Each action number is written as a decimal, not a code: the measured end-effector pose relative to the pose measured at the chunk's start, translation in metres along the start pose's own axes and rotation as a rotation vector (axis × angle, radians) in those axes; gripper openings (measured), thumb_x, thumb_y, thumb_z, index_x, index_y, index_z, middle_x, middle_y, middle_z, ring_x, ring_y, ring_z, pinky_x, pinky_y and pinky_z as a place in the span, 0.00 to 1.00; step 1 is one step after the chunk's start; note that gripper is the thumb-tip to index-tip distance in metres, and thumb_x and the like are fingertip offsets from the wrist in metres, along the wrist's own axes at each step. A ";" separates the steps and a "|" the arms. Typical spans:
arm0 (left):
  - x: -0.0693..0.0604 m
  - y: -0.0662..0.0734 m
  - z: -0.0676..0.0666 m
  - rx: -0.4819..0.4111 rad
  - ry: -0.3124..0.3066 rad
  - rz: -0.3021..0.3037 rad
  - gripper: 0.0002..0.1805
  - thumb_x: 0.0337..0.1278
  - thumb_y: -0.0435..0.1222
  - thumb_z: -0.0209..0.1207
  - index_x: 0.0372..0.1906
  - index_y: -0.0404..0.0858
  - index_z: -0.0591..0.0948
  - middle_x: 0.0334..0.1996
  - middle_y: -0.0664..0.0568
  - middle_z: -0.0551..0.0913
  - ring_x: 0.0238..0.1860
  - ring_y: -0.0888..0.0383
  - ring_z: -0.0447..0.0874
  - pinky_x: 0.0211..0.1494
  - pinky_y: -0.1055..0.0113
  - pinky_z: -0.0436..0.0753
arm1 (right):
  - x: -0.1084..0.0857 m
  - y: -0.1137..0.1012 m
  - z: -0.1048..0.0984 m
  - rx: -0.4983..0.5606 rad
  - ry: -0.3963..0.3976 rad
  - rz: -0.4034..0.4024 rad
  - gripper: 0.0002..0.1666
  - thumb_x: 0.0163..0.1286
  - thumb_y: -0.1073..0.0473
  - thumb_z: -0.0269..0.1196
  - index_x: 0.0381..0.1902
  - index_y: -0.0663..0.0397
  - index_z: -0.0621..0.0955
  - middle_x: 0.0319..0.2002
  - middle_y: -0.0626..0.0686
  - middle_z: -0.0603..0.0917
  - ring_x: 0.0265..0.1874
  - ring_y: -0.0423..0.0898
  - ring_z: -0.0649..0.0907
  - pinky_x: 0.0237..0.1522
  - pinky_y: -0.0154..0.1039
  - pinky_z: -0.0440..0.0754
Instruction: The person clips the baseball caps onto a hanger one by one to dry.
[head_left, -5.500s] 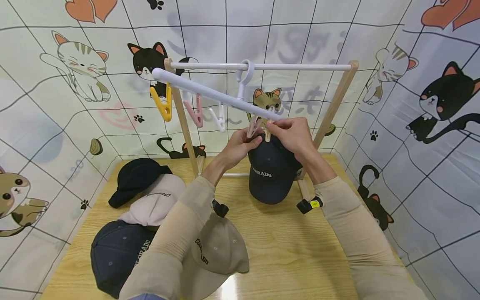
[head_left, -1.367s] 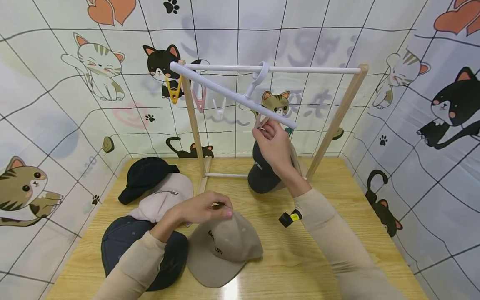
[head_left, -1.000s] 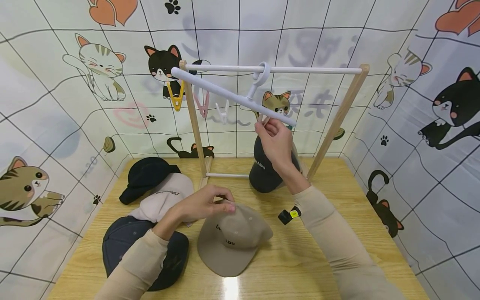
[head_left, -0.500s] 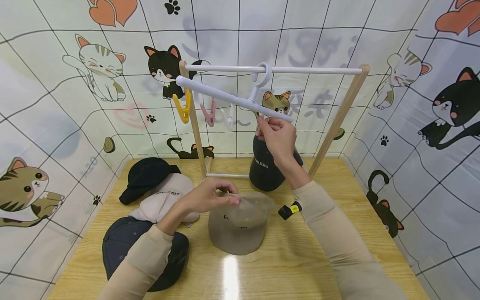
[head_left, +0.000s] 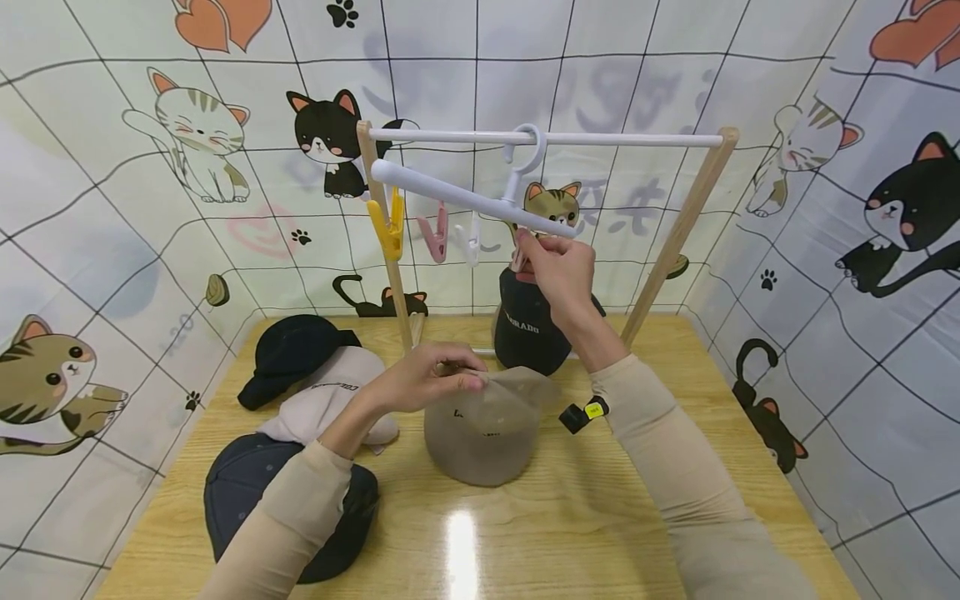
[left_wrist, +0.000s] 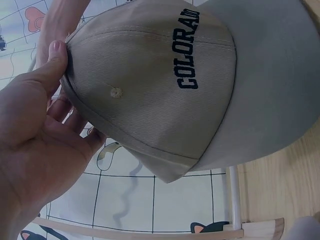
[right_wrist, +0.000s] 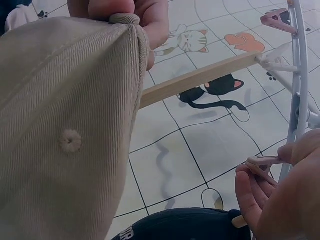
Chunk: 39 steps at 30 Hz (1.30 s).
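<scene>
Below the low end of the tilted white clip hanger, a tan baseball cap hangs from the left hand, apparently above the wooden table. Thumb and fingers pinch the crown near its top button, gathering the cloth into a fold, brim toward the person. That narrow fold seems a good presentation: a clip should bite bunched cloth more surely than a smooth dome.

The right hand grasps a pale pink clip on the hanger between thumb and fingers; whether its mouth is spread, I cannot tell. Best, I judge, to squeeze it fully, steady the hanger against swinging, and feed the button end well between the tips before easing off. The left pinch should stay until the clip bears the weight. The navy Colorado cap hangs close beside the right hand, so the tan crown probably needs guiding past it without a knock.
</scene>
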<state>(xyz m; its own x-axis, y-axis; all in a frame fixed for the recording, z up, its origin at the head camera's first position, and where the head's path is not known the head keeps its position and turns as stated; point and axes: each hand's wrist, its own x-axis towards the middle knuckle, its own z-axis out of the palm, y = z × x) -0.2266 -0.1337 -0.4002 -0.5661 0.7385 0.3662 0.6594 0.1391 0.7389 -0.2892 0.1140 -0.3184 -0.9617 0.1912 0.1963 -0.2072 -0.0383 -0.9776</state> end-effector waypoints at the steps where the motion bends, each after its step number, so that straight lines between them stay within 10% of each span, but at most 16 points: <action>1: 0.001 -0.001 0.000 0.000 0.004 0.019 0.07 0.76 0.27 0.69 0.50 0.38 0.92 0.41 0.49 0.91 0.38 0.64 0.76 0.41 0.69 0.76 | 0.000 0.000 0.000 -0.002 -0.001 0.000 0.23 0.78 0.48 0.76 0.49 0.67 0.92 0.29 0.50 0.94 0.28 0.42 0.94 0.37 0.36 0.95; 6: 0.009 -0.001 -0.002 0.020 0.031 0.075 0.09 0.75 0.25 0.69 0.52 0.36 0.92 0.40 0.46 0.92 0.36 0.65 0.75 0.40 0.69 0.77 | 0.000 -0.002 -0.002 -0.013 -0.007 -0.001 0.22 0.77 0.49 0.76 0.48 0.66 0.93 0.28 0.49 0.93 0.27 0.42 0.94 0.36 0.37 0.95; 39: 0.060 -0.001 -0.016 0.001 0.155 -0.047 0.09 0.82 0.30 0.65 0.55 0.34 0.92 0.51 0.44 0.94 0.55 0.56 0.88 0.66 0.58 0.86 | -0.002 -0.010 -0.015 -0.143 -0.085 -0.061 0.21 0.75 0.46 0.77 0.43 0.61 0.94 0.25 0.45 0.91 0.26 0.41 0.91 0.36 0.33 0.93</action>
<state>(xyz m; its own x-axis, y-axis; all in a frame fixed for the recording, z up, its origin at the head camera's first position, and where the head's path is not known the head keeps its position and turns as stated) -0.2689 -0.1001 -0.3699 -0.6661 0.6202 0.4144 0.6307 0.1718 0.7567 -0.2823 0.1286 -0.3107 -0.9612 0.1055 0.2550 -0.2433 0.1116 -0.9635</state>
